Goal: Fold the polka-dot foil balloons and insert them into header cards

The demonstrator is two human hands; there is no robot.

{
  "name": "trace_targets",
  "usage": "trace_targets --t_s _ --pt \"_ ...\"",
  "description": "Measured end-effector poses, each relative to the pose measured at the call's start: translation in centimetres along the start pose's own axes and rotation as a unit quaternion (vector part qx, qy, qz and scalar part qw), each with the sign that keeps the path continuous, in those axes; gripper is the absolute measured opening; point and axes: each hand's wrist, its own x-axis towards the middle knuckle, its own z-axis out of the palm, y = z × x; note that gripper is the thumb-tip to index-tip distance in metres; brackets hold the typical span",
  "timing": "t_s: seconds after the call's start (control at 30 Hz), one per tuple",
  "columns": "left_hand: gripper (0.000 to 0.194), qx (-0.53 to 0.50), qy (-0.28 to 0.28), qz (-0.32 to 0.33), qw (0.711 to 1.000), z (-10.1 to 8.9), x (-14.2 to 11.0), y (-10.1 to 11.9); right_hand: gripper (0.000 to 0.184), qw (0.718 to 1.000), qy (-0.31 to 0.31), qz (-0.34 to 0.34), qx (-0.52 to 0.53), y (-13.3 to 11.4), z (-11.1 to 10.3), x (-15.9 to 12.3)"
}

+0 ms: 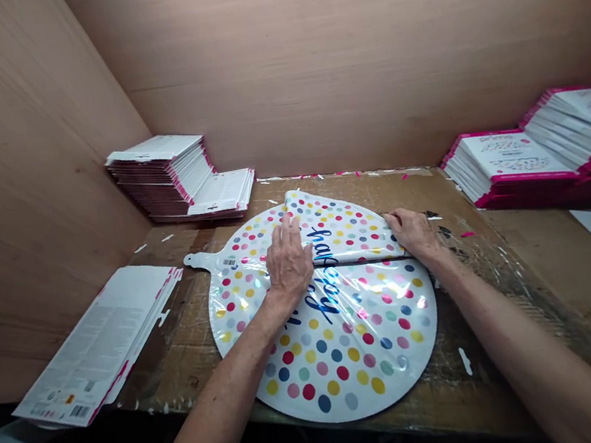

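Well, the round foil balloon lies flat on the bench, its far part folded toward the person, with the crease running between the hands. Thin, light and slippery, it should bend easily and slide readily, so the crease looks the surest place to hold. The left hand presses open and palm-down on the fold. The right hand sits well apart at the crease's other end, curled over the edge; whether it pinches, I cannot tell. Both forearms angle inward. Pink-edged flat packs stand stacked beyond the right hand.
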Motion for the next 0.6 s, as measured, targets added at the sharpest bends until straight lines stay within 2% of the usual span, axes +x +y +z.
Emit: trace_targets --t_s 0.07,0.13,0.2,0.23,0.27,0.43,0.5,0.6 --pt "0.055 0.032 -0.059 0.037 0.997 0.6 -0.2 -0.3 0.044 0.998 0.035 -0.053 0.007 0.0 -0.8 -1.5" --pt "0.059 0.056 -0.111 0.024 0.992 1.3 -0.4 -0.7 0.051 0.978 0.048 -0.202 0.01 -0.4 -1.7 -3.0" --pt "0.063 0.064 -0.127 0.018 0.99 1.8 -0.6 -1.1 0.049 0.931 0.011 -0.365 -0.016 -1.4 -2.1 -4.1" --pt "0.065 0.063 -0.127 0.021 0.99 2.0 -0.7 -1.2 0.046 0.911 -0.021 -0.411 -0.042 -2.1 -2.1 -4.3" --pt "0.067 0.058 -0.129 0.023 0.99 2.0 -0.7 -1.3 0.043 0.9 -0.049 -0.426 -0.074 -2.9 -2.0 -4.3" --pt "0.079 -0.003 -0.155 -0.012 0.988 2.0 -0.1 -1.7 0.033 0.906 -0.109 -0.363 -0.188 -6.2 -1.5 -4.3" --pt "0.078 -0.024 -0.161 -0.019 0.987 2.0 0.4 -2.0 0.031 0.908 -0.127 -0.337 -0.216 -6.6 -2.2 -6.0" --pt "0.074 -0.052 -0.161 -0.02 0.985 1.4 0.6 -2.0 0.028 0.91 -0.2 -0.24 -0.271 -6.7 -4.0 -10.1"
